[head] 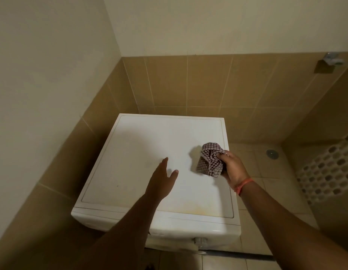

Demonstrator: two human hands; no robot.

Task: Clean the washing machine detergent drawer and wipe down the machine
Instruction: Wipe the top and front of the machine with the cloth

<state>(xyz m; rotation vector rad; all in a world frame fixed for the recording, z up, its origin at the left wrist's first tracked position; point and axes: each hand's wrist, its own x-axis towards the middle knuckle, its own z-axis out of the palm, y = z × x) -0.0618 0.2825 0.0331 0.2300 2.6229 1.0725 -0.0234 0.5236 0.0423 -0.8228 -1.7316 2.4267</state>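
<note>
**One cloth, one machine, two hands over the lid**

One washer (142,152) stands in a tiled corner, its white top seen from above. Its left side runs close along the tiled wall (75,145), and its back edge sits near the rear wall. Open floor (253,168) lies to its right, with one round drain (272,154) near the far corner.

One checked cloth (209,160) is bunched in the right hand (232,168), whose fingers curl round it at the lid's right edge; whether the cloth touches the top cannot be told. An orange band (244,185) circles that wrist.

The left hand (162,179) reaches over the middle of the lid, fingers straight, holding nothing. The two hands are apart, with bare lid between them.

A yellowish stain (200,208) marks the lid near its front edge. The drawer cannot be made out.
</note>
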